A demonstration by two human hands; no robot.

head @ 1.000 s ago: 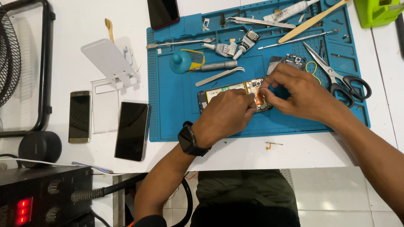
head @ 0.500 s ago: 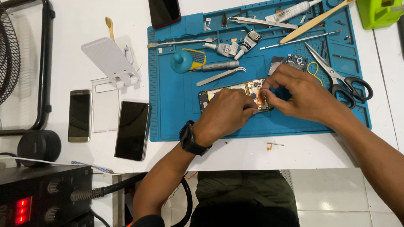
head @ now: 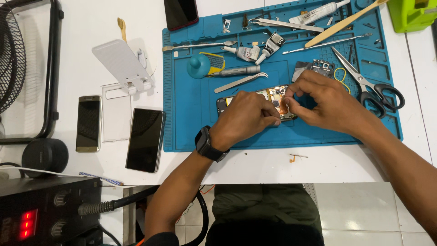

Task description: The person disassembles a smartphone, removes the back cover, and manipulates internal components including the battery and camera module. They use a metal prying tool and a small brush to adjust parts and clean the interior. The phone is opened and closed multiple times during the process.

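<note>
An opened phone (head: pixel 273 94) with its back off lies on the blue work mat (head: pixel 191 118). My left hand (head: pixel 246 119), with a black watch on the wrist, rests on the phone's lower half and pinches at its right part. My right hand (head: pixel 325 102) meets it there, fingertips closed on a small orange part (head: pixel 284 107) inside the phone. The phone's middle is hidden under my fingers.
On the mat lie tweezers (head: pixel 240 82), a screwdriver (head: pixel 236 70), a teal suction cup (head: pixel 198 66), glue tubes (head: pixel 268 48), scissors (head: pixel 368 86), a circuit board (head: pixel 316 67). Two phones (head: pixel 145 139) (head: pixel 88 123) and a white stand (head: pixel 120 64) lie left. A soldering station (head: pixel 41 212) sits bottom left.
Both hands stay on the opened phone. My right fingers have shifted slightly over its right end; the left hand has barely moved.
</note>
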